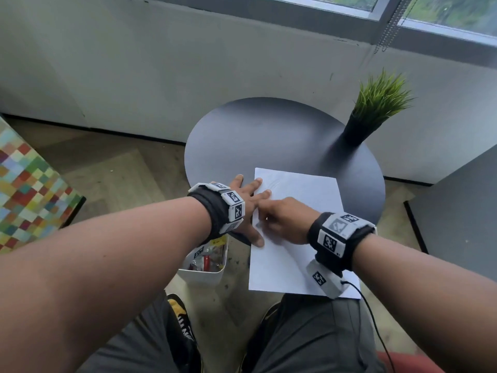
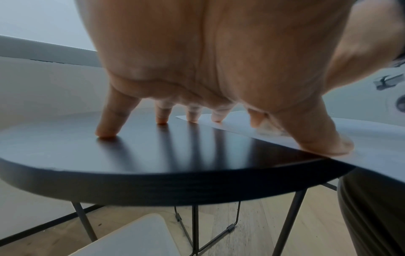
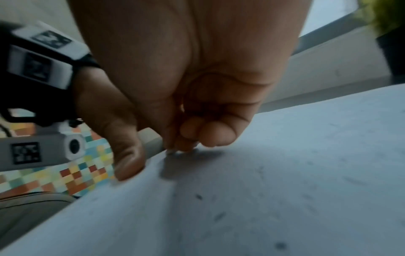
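Round black table [image 1: 269, 135] carries the white paper sheet [image 1: 304, 189], overhanging its near edge. White plastic bin [image 1: 201, 275] below holds jumbled packets. Left hand [image 1: 248, 204] spread, pinning the sheet's edge; right hand [image 1: 287, 222] curled on it, pinch unclear.

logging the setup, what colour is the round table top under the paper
Black. The table top shows best in the head view, under the white paper.
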A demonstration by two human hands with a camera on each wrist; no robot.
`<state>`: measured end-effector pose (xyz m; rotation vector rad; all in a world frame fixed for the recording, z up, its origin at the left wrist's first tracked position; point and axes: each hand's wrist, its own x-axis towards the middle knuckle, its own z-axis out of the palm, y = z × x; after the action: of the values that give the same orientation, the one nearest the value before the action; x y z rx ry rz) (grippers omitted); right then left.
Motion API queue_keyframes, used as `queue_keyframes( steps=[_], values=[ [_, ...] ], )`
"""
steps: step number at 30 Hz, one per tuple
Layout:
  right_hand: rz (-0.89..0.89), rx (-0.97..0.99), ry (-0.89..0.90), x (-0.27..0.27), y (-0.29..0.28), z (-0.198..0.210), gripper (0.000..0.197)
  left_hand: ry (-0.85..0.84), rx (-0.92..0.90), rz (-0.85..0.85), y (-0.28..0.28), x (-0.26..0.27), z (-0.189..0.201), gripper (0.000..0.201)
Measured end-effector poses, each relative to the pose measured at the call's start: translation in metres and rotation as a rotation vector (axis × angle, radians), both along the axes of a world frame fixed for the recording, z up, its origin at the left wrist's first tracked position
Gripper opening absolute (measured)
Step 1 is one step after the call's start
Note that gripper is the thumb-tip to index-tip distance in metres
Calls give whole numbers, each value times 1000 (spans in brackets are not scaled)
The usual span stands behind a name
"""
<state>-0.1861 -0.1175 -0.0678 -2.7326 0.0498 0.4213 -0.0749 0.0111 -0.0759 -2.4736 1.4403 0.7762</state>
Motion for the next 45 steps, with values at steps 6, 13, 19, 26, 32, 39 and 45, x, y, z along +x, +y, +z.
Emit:
queue_keyframes(
  steps=[6,13,19,26,32,39,45],
  values=[
    [-417,-92,-40,24,-32,0,13,-22,12,-6,0,-1,-3,129],
    [-163,78,137,9,-7,10,8,-7,5,0,-1,0,-5,130],
    [-316,-54,-63,10,-18,2,6,2,13,-19,-4,3,-9,123],
    [-357,0,12,11,-31,5,13,-22,39,-31,-6,1,-7,124],
    [-98,-10,64,-5,-1,1,11,-14,27,-22,-4,2,-7,123],
    [-466,-35,-49,-5,-43,-6,15,-64,79,-48,-5,0,-2,115],
    [-402,32,-42,-6,-37,-7,15,-223,-53,-73,-6,-4,2,91]
  ],
)
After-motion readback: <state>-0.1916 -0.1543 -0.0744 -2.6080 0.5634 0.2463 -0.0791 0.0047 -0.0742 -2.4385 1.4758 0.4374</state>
